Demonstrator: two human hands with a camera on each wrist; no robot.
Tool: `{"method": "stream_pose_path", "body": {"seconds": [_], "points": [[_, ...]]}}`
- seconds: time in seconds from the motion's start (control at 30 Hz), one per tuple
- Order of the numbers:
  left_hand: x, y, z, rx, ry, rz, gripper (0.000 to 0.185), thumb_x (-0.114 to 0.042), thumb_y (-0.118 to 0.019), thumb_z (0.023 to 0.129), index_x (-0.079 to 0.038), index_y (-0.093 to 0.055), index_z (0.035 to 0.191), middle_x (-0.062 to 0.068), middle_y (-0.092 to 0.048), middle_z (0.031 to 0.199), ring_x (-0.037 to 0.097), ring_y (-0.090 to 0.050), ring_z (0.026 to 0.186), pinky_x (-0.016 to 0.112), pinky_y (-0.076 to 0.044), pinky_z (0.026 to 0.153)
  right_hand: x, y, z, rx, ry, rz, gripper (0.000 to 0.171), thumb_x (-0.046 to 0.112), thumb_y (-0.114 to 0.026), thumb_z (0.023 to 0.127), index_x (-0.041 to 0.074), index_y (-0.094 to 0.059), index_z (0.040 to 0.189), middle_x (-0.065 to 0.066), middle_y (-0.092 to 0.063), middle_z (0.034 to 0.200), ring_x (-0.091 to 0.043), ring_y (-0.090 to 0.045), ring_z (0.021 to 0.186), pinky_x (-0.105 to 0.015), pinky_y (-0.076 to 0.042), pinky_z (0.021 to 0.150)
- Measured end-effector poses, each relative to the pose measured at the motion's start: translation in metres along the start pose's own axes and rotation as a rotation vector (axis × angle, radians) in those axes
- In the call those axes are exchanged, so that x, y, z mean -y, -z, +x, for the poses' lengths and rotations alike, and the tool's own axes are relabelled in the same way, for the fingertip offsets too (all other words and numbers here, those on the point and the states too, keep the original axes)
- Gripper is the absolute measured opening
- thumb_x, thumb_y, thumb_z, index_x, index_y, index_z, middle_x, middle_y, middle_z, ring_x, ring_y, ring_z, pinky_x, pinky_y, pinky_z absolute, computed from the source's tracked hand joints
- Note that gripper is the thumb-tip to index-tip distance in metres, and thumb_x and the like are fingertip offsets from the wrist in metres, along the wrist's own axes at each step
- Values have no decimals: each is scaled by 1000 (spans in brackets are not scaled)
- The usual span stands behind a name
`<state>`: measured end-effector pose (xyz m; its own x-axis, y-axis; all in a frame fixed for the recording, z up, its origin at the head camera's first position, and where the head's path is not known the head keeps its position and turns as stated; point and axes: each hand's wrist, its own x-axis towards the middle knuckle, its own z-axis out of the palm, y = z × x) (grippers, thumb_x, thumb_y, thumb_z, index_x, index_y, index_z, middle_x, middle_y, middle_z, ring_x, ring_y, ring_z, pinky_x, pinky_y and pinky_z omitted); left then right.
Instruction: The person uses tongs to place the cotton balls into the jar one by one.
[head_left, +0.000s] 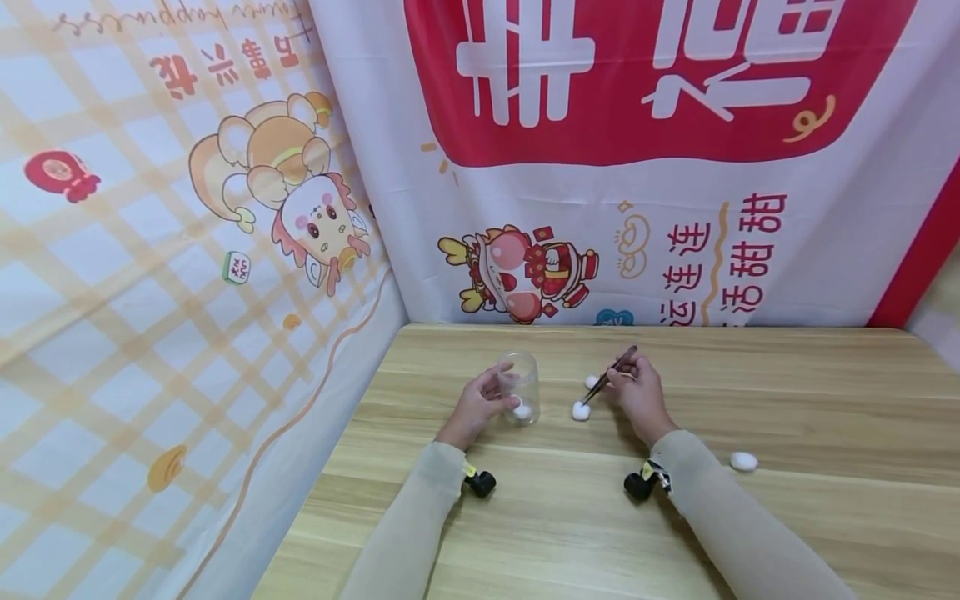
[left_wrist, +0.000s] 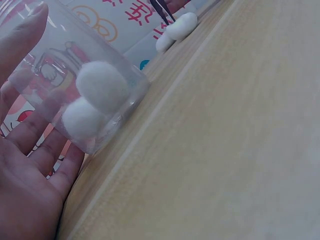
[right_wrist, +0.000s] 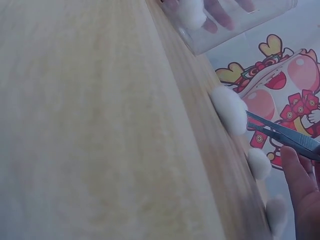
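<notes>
My left hand (head_left: 474,410) holds a clear plastic jar (head_left: 522,375) upright on the table, thumb on one side and fingers on the other. Two white cotton balls (left_wrist: 102,87) lie at its bottom in the left wrist view. In my right hand (head_left: 639,393) is a pair of dark metal tweezers (right_wrist: 285,134), pinched between thumb and fingers and slanting down. Their tips meet the edge of a cotton ball (head_left: 581,411) on the table; whether they squeeze it I cannot tell. Just behind it lies another cotton ball (head_left: 592,382), and the right wrist view shows a further, blurred one (right_wrist: 276,215).
A separate cotton ball (head_left: 744,461) lies on the wooden table (head_left: 825,400) to the right of my right forearm. Printed cloth (head_left: 360,167) hangs along the left side and behind the table's back edge. Small black cameras (head_left: 481,483) sit at both wrists.
</notes>
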<state>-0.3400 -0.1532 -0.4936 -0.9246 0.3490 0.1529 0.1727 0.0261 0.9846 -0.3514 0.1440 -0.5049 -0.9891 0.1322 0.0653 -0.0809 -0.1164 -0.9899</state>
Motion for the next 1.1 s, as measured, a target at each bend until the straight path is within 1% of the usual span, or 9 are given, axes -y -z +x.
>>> {"method": "stream_pose_path", "body": {"seconds": [0.13, 0.23, 0.4, 0.53, 0.63, 0.73, 0.9, 1.1], "points": [[1, 0, 0, -2, 11, 13, 67, -3, -74, 85, -5, -44, 145, 9, -59, 131, 28, -54, 121, 36, -44, 101, -1, 0, -1, 4, -16, -7, 36, -5, -49, 98, -6, -37, 132, -18, -48, 116, -22, -55, 101, -32, -54, 86], [0, 0, 0, 0, 19, 19, 68, -4, -74, 85, -5, -43, 145, 9, -59, 132, 27, -54, 121, 36, -43, 101, -1, 0, -1, 0, -27, -4, 37, -4, -48, 99, -6, -36, 134, -18, -48, 116, -22, -55, 103, -31, -54, 86], [0, 1, 0, 5, 25, 30, 70, -5, -74, 86, -3, -40, 147, 8, -59, 132, 25, -54, 121, 36, -43, 102, -1, 0, -1, -15, -10, -23, 36, -2, -49, 99, -8, -36, 133, -17, -49, 114, -21, -57, 100, -30, -55, 84], [0, 0, 0, 0, 22, 24, 68, -4, -74, 86, -4, -42, 146, 7, -59, 132, 25, -54, 120, 36, -43, 102, 0, -1, -1, -23, 2, -30, 36, -3, -49, 99, -9, -36, 132, -16, -50, 113, -19, -57, 97, -29, -55, 82], [0, 0, 1, -3, 24, 29, 68, -4, -74, 86, -4, -42, 146, 7, -59, 131, 25, -54, 120, 36, -43, 102, 1, -1, -1, -21, -1, -28, 35, -3, -49, 99, -8, -36, 132, -16, -49, 113, -20, -57, 99, -30, -55, 82], [8, 2, 4, -2, 34, 33, 70, -4, -74, 86, -3, -40, 147, 6, -59, 132, 25, -54, 121, 36, -43, 102, 2, -1, -1, -20, -7, -23, 32, -3, -49, 99, -6, -38, 129, -17, -49, 114, -22, -56, 101, -30, -55, 84], [25, 5, 11, -17, 40, 35, 71, -6, -74, 86, -8, -40, 148, 5, -58, 134, 24, -53, 123, 35, -41, 103, 4, -1, -3, -16, -8, -25, 29, -4, -49, 99, -5, -39, 126, -18, -49, 114, -23, -57, 100, -31, -55, 84], [27, 3, 11, -37, 13, 42, 72, -13, -78, 84, -11, -42, 147, 6, -58, 134, 25, -53, 122, 36, -42, 103, 2, -1, -3, 45, -12, -35, 28, -4, -50, 99, -2, -41, 125, -22, -48, 120, -24, -57, 103, -32, -54, 85]]}}
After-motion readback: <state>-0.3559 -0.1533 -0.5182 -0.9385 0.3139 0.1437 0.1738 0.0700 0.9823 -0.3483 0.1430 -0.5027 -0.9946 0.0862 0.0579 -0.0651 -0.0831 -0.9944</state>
